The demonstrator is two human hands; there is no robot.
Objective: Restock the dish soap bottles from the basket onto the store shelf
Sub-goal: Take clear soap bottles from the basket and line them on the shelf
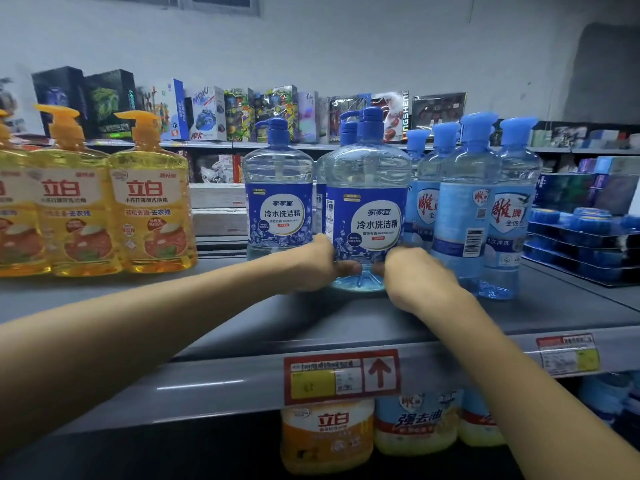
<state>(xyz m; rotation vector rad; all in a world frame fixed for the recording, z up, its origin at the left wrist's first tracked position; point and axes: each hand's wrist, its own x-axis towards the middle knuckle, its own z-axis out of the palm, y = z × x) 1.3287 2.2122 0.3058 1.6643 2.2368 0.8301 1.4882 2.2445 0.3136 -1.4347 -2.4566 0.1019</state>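
Upright, clear bottle (367,181), left hand (317,268), right hand (417,273)

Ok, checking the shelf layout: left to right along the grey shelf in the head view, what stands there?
Yellow soap bottles, lone blue-label bottle, front blue-label bottle held by left hand and right hand, pale blue bottles, stacked trays.

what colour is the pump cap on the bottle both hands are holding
Blue, on the clear bottle with a dark blue label; head view shows its pump cap best.
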